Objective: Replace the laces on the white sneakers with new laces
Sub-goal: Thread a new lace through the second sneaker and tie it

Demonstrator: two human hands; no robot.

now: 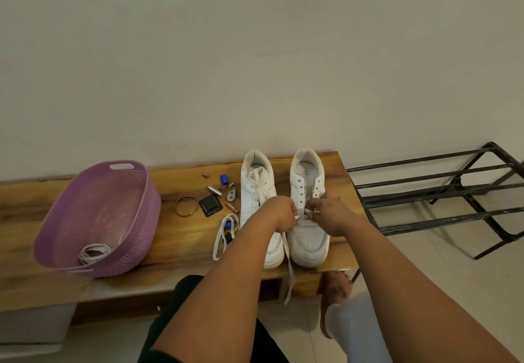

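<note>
Two white sneakers stand side by side on the wooden bench (170,252), toes toward me. The left sneaker (256,189) is laced and tied. The right sneaker (307,238) has bare upper eyelets and a white lace (289,274) at its lowest eyelets, one end hanging over the bench's front edge. My left hand (280,213) pinches this lace over the right sneaker's left eyelet row. My right hand (330,211) pinches the other lace end at the right row. Another loose white lace (225,233) lies left of the sneakers.
A purple plastic basket (136,221) with coiled white laces (95,252) sits at the bench's left. Small items lie between it and the sneakers: a bangle (186,206), a black square piece (209,205), batteries, a blue cap. A black metal shoe rack (442,192) stands to the right.
</note>
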